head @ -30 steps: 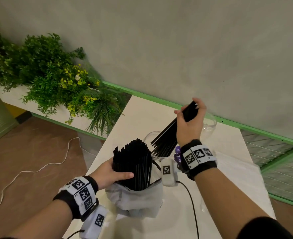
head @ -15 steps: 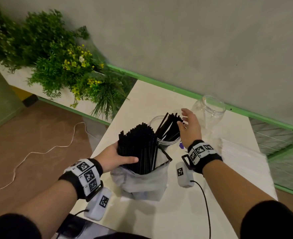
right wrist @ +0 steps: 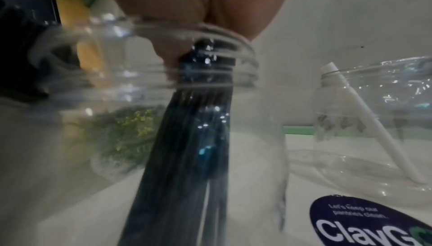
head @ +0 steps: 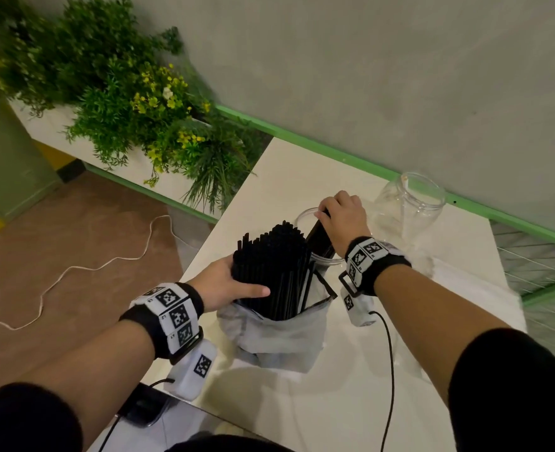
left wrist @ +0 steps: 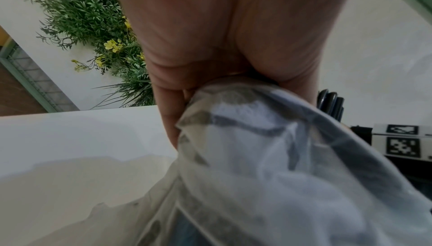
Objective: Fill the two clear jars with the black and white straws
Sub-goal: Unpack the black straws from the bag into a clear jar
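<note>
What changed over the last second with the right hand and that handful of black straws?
The right hand brought its small bunch of black straws down from above the table into the near clear jar, let go briefly, and now its fingers grip the bunch again at the jar's mouth. The left hand stayed holding the big straw bundle in the bag; the far jar stayed put.

White desk bearing a plastic bag of black straws, two clear jars, and white straws.
</note>
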A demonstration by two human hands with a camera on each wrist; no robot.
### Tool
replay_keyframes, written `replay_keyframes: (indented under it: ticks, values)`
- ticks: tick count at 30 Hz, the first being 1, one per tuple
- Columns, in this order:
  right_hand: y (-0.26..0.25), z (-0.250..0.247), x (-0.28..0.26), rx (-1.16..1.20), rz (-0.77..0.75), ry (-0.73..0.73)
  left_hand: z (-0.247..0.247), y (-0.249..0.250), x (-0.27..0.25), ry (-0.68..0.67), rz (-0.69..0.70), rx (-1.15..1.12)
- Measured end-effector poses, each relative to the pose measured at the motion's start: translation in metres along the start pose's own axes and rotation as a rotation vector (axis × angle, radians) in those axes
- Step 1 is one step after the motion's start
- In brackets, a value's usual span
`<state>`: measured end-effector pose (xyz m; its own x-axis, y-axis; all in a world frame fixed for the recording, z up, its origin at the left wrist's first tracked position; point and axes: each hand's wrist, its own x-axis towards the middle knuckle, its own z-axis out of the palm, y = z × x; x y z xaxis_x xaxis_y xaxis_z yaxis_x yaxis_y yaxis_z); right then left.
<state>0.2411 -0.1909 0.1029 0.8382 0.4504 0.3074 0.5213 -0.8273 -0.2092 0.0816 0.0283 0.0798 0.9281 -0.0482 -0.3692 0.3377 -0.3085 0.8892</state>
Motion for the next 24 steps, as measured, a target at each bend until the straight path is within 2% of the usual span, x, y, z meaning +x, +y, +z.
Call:
replay_keyframes:
  ticks: [5,7,8,10,12,14,20,22,24]
  values:
    - [0.014,-0.017,0.019,-0.181,-0.357,0.133,-0.002,-0.006,0.001,-0.011,-0.002,-0.017]
    - [0.019,-0.024,0.028,-0.186,-0.402,0.128,-0.002,-0.007,0.001,-0.016,-0.01,-0.027]
    - [0.021,-0.024,0.03,-0.166,-0.347,0.066,-0.001,-0.007,0.001,-0.014,-0.012,-0.029]
    - [0.018,-0.026,0.026,-0.121,-0.121,-0.119,0.0,-0.006,0.001,-0.008,-0.012,-0.018]
    - [0.018,-0.026,0.023,-0.078,0.032,-0.293,0.001,-0.004,0.001,0.002,-0.006,0.008]
    - [0.016,-0.029,0.02,0.019,0.083,-0.328,0.001,-0.004,-0.001,0.007,0.005,0.025]
    - [0.013,-0.037,-0.001,0.109,0.129,-0.29,0.002,-0.007,-0.011,0.039,0.01,0.017]
    - [0.004,-0.047,-0.015,0.153,0.129,-0.136,0.003,-0.009,-0.012,0.053,0.005,0.009]
    - [-0.011,-0.058,-0.043,0.283,0.144,0.105,0.004,-0.011,-0.014,0.064,0.001,-0.005]
